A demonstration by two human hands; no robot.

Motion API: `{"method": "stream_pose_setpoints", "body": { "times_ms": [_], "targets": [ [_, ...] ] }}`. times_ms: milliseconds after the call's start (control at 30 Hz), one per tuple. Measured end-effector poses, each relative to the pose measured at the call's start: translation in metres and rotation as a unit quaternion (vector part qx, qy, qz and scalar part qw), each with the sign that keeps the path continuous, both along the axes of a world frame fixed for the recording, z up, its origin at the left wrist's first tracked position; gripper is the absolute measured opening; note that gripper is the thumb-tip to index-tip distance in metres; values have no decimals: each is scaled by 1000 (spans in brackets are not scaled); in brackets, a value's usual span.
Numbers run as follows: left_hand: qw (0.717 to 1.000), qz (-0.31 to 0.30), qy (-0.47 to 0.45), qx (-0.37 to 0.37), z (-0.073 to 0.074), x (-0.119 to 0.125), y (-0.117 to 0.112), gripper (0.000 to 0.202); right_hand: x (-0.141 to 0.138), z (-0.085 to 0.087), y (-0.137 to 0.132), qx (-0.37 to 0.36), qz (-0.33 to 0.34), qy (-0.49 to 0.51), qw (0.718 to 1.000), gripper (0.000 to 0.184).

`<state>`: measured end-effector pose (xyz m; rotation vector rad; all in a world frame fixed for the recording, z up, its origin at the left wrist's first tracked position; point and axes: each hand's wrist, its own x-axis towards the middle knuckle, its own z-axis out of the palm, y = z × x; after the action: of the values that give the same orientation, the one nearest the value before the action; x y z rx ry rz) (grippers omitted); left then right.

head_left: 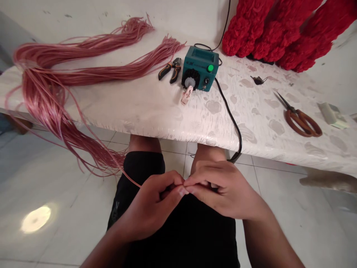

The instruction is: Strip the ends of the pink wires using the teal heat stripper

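Above my lap, my left hand (156, 204) and my right hand (225, 188) meet fingertip to fingertip, both pinched closed. A single pink cord (129, 179) runs into my left hand from the side of the bundle. Its end is hidden by my fingers, and I cannot make out what lies between my right fingertips. The large bundle of shiny pink cords (41, 85) is gathered at the left end of the table, with some strands hanging over the front edge beside my knee.
On the covered table (125, 108) stand a teal machine (201, 67) with a green button and black cable, and wire cutters (170, 70). Brown-handled scissors (301, 121) and a small pale block (333, 115) lie right. Red flower-like bunches (267, 33) fill the back right.
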<state>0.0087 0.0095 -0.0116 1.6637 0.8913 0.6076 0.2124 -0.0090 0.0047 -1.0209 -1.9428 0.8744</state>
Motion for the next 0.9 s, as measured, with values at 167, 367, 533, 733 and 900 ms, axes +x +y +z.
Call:
{"method": "stream_pose_setpoints", "body": {
  "times_ms": [167,367,533,733,900],
  "targets": [
    [1000,5,-9,-13,-7,-5,0,28,-3,-5,-1,19,-2,-21,1000,8],
    [999,-8,-45,5,-9,-8,0,23,4,-7,-4,-8,-24,57,998,12],
    [996,50,-62,44,-6,-5,-3,18,-2,-9,-16,8,-120,77,990,4],
    [990,85,-74,80,-6,-2,-6,18,-21,-22,-33,23,-186,123,975,14],
    [984,115,-51,123,-5,4,-7,18,-25,-30,-38,25,-260,155,953,15]
  ]
}}
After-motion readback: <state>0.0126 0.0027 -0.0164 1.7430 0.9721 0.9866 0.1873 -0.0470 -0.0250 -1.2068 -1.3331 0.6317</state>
